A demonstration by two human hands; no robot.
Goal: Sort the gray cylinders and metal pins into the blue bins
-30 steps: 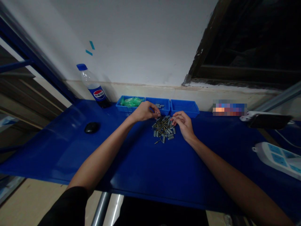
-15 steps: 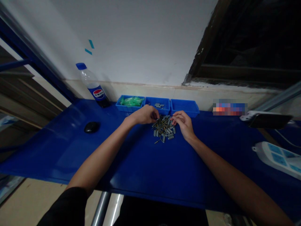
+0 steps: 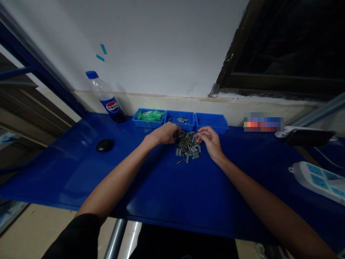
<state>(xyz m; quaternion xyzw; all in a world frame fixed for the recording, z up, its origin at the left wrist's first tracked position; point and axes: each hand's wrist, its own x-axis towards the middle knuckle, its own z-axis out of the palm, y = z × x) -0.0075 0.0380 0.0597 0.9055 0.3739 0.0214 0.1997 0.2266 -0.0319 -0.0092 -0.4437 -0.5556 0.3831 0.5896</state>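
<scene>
A heap of thin brassy screws (image 3: 184, 143) mixed with small grey cylinders (image 3: 195, 156) lies on the blue table. My left hand (image 3: 169, 133) is at the heap's upper left edge, its fingers curled downward and closed; what they grip, if anything, is hidden. At the upper right edge, my right hand (image 3: 210, 140) has thumb and fingers bent together beside the grey pieces, and I cannot make out what is between them. Just behind the heap, a blue middle bin (image 3: 192, 126) contains several grey cylinders.
A left bin (image 3: 147, 124) holds green plastic packets; a right bin (image 3: 212, 126) adjoins the middle one. A cola bottle (image 3: 111, 106) and a black mouse (image 3: 105, 145) stand left. On the right are a phone (image 3: 309, 138) and a power strip (image 3: 318, 176). The wall rises behind the bins.
My left hand's fingers have curled further down at the left of the heap, and the hand has shifted slightly. My right hand has barely moved. The view has shifted a little.
</scene>
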